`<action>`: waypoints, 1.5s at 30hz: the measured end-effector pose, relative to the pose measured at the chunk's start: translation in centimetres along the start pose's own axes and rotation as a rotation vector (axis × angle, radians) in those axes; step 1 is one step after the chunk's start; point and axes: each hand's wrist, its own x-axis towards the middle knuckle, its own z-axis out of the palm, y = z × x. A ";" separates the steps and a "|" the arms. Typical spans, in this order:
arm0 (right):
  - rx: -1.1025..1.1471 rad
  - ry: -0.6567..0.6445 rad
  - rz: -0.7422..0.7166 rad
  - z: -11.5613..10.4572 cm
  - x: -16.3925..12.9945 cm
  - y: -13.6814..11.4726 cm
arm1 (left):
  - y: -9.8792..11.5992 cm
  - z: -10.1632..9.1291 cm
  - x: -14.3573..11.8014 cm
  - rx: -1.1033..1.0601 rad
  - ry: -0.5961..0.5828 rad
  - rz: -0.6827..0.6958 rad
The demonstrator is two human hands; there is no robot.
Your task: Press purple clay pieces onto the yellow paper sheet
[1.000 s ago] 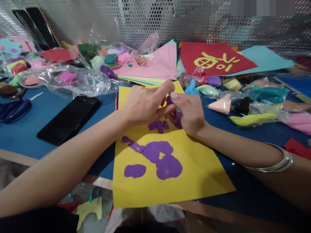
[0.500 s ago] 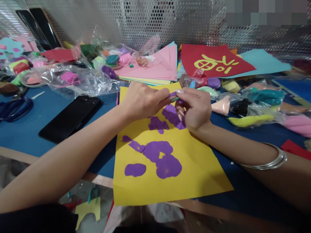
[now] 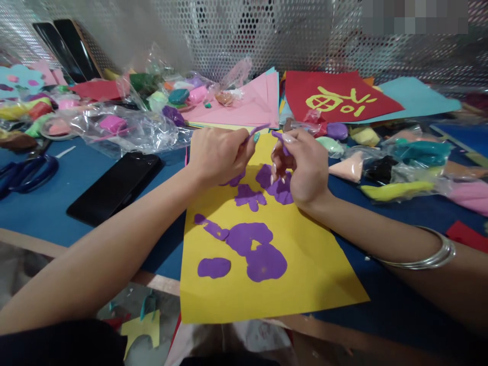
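Above the far part of a yellow paper sheet [image 3: 312,274], my left hand [image 3: 221,155] is closed on a thin strip of purple modelling clay [image 3: 260,127] that sticks out past its fingertips. My right hand [image 3: 303,165] pinches a separate small piece of purple clay [image 3: 282,142] between thumb and finger. A gap lies between the two hands. Flattened purple clay shapes [image 3: 267,262] are pressed on the sheet below them, among them a small oval [image 3: 214,268] and a jagged patch [image 3: 249,197]. Other patches are partly hidden by my hands.
A black phone [image 3: 114,188] and blue-handled scissors [image 3: 28,173] lie left. Bagged clay [image 3: 404,152] lines the right side. Behind are pink paper [image 3: 247,101], a red sheet with yellow marks [image 3: 339,96] and a perforated metal panel [image 3: 229,35].
My hands have moved apart. The purple clay that stretched between them is now in two pieces, one in each hand.
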 end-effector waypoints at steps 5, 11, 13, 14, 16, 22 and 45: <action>0.019 -0.018 0.047 0.2 0.0 -0.4 | 0.9 -0.6 -0.4 -0.014 -0.044 0.062; 0.058 -0.084 -0.026 0.0 -0.4 -0.2 | 0.8 -0.4 -0.4 -0.071 -0.066 0.090; 0.077 -0.142 -0.046 -0.1 -0.5 0.0 | 0.7 -0.2 -0.4 -0.074 -0.047 0.128; 0.083 -0.164 -0.046 -0.2 -0.6 0.0 | 0.7 -0.2 -0.4 -0.080 -0.035 0.139; 0.022 -0.173 -0.061 -0.2 -0.8 -0.1 | 0.8 -0.3 -0.5 -0.119 -0.023 0.161; -0.410 -0.136 -0.238 0.0 -1.2 -0.6 | 1.2 -0.9 -0.8 -0.204 -0.020 0.213; -0.813 -0.378 -0.823 -0.1 -1.6 -1.0 | 1.3 0.0 -0.6 -0.133 0.052 0.225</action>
